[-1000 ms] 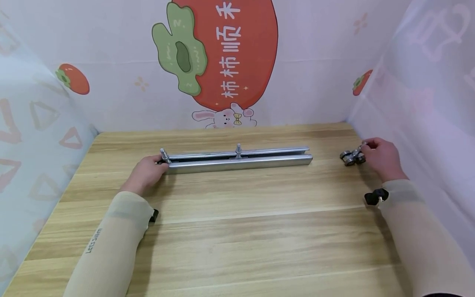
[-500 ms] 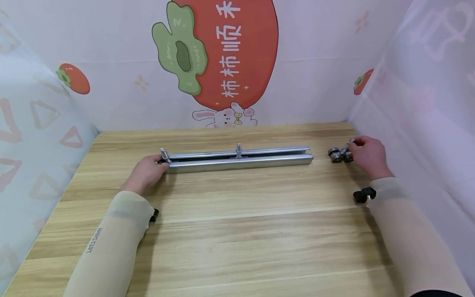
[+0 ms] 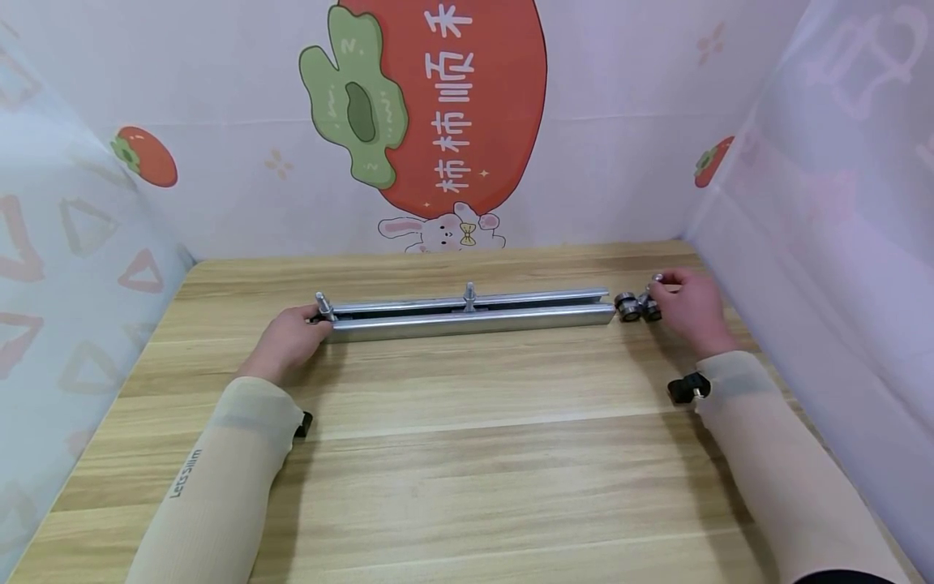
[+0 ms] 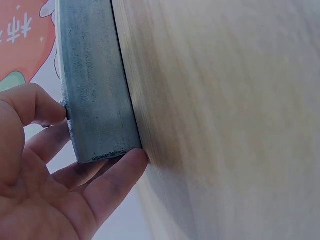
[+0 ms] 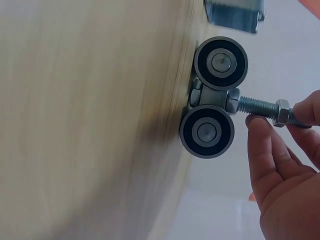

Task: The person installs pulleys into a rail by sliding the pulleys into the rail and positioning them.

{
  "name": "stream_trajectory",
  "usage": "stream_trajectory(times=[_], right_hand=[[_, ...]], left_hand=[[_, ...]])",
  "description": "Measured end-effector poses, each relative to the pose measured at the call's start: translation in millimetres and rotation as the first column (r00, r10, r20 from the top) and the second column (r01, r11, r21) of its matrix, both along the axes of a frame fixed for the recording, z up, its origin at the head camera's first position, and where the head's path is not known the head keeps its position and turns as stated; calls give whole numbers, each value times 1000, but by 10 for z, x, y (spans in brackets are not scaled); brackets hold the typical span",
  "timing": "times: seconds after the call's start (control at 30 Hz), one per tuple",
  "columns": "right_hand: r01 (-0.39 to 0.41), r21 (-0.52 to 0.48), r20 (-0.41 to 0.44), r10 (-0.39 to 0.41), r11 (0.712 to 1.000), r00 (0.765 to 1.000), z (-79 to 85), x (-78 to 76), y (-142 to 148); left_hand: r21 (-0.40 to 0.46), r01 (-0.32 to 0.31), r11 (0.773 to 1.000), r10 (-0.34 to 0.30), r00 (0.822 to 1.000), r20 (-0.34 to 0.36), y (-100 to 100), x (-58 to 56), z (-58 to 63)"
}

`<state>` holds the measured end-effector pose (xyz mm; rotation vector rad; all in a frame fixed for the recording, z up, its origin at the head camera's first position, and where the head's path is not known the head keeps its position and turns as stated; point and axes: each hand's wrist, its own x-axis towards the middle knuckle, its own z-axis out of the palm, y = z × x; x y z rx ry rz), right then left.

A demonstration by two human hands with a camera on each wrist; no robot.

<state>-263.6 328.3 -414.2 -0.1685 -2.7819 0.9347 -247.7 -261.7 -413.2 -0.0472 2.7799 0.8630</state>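
A silver metal channel rail lies along the far part of the table, its slot facing up. Two threaded bolts stand up out of the slot, one bolt at the left end and another bolt near the middle. My left hand holds the rail's left end, with fingertips against the end of the metal. Beyond the right end, my right hand pinches the threaded bolt of a roller trolley. The trolley's wheels are close to the rail end, with a small gap between.
The wood-grain table stretches toward me in front of the rail. Printed cloth walls enclose the back and both sides. A black wrist mount sits at the right cuff.
My right hand has carried the roller trolley leftward from the table's right side to near the rail's right end. My left hand and the rail have stayed in place.
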Motion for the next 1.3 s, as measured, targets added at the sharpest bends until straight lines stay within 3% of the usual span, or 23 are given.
stream_trajectory(times=[0.4, 0.93, 1.3], right_hand=[[-23, -36, -47, 22, 999, 999, -77, -92, -163], [-53, -149, 2, 54, 987, 999, -71, -127, -214], [-141, -51, 42, 144, 989, 989, 46, -139, -366]], left_hand=[[16, -7, 1000, 7, 1000, 17, 0, 3, 2], [2, -12, 1000, 12, 1000, 8, 7, 6, 11], [-2, -9, 1000, 9, 1000, 8, 7, 6, 9]])
